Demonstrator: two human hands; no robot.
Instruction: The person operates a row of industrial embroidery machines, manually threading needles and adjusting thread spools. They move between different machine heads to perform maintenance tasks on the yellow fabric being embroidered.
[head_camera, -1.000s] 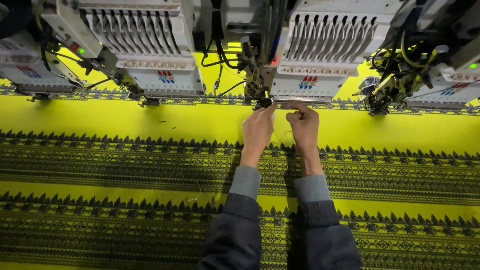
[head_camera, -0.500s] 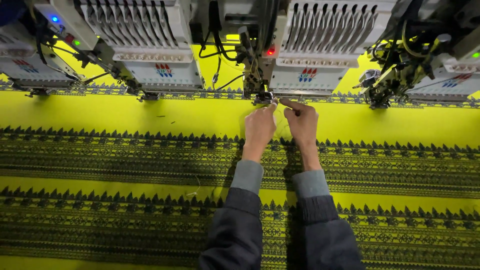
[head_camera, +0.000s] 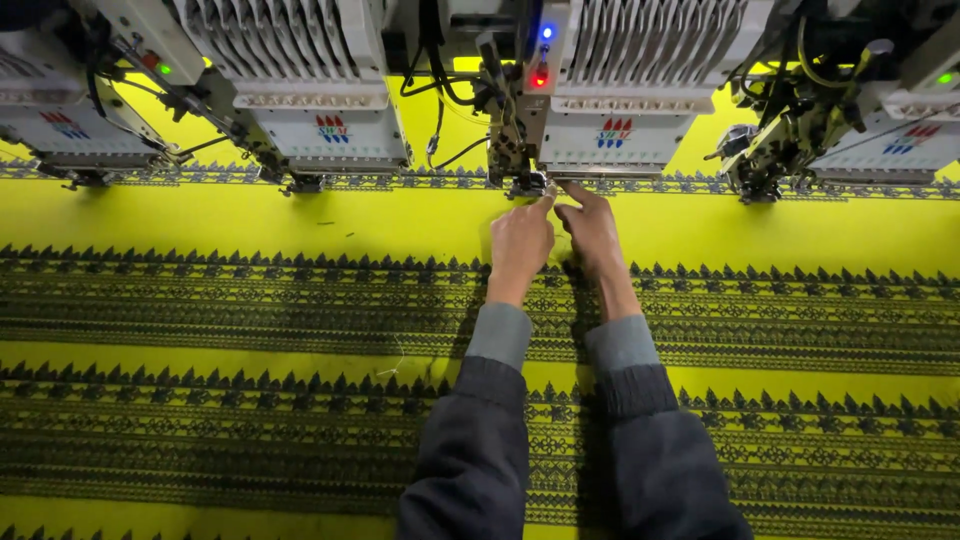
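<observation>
Both hands out over the yellow fabric (head_camera: 300, 225), fingertips meeting at the needle foot (head_camera: 528, 186) of the middle embroidery head (head_camera: 610, 110), near the far edge of the bed. Left hand (head_camera: 520, 240) curled narrow, thumb and forefinger pinched upward just under the needles; right hand (head_camera: 590, 230) likewise narrow, forefinger pointing in beside it. Probably a thread pinched between them, too fine to tell for sure. Red and blue lamps (head_camera: 541, 55) lit on the head above. Dark patterned bands (head_camera: 250, 300) running across the cloth beneath the grey sleeves (head_camera: 500, 335). Best done slowly: fingertips kept low and steady, wrists lifted clear of the stitched bands, cloth left flat and unpulled, fingers kept off the needle points.
</observation>
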